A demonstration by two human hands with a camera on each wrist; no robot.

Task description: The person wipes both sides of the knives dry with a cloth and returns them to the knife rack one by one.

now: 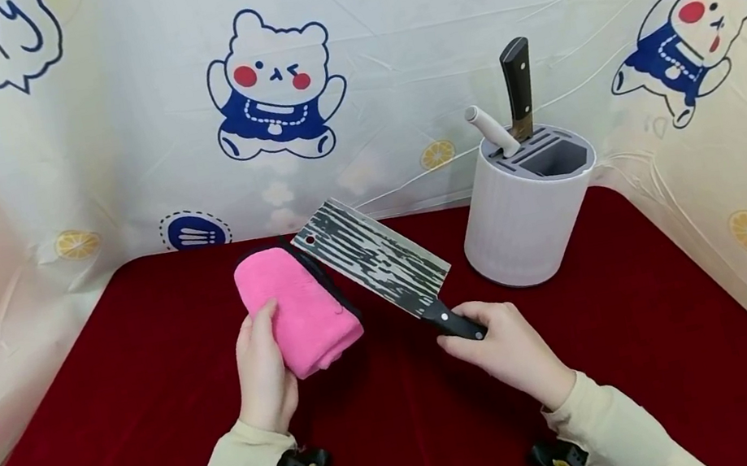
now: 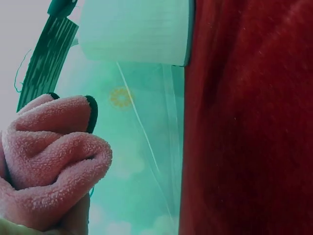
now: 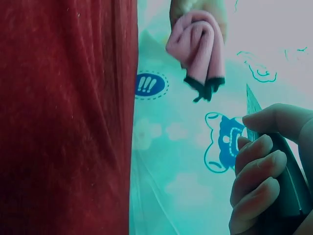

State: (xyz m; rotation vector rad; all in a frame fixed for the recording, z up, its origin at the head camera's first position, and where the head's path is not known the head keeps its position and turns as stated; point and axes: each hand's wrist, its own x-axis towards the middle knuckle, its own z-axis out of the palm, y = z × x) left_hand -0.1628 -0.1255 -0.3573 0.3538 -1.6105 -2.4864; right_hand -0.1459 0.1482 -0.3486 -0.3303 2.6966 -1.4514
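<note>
In the head view my left hand (image 1: 265,370) grips a folded pink cloth (image 1: 297,307) with dark edging, its thumb lying over the front. The left wrist view shows the cloth's soft folds (image 2: 54,156) close up. My right hand (image 1: 511,346) holds a cleaver by its black handle (image 1: 458,322), fingers curled round it in the right wrist view. The cleaver's blade (image 1: 373,254), patterned in dark and pale streaks, points up and left, and its far corner reaches the cloth's dark edge. Both hands are raised over the red tablecloth.
A white knife block (image 1: 526,215) stands at the back right, holding a black-handled knife (image 1: 519,81) and a white-handled tool (image 1: 491,129). Dark red cloth (image 1: 406,425) covers the table. A printed curtain (image 1: 374,60) hangs behind and at the sides.
</note>
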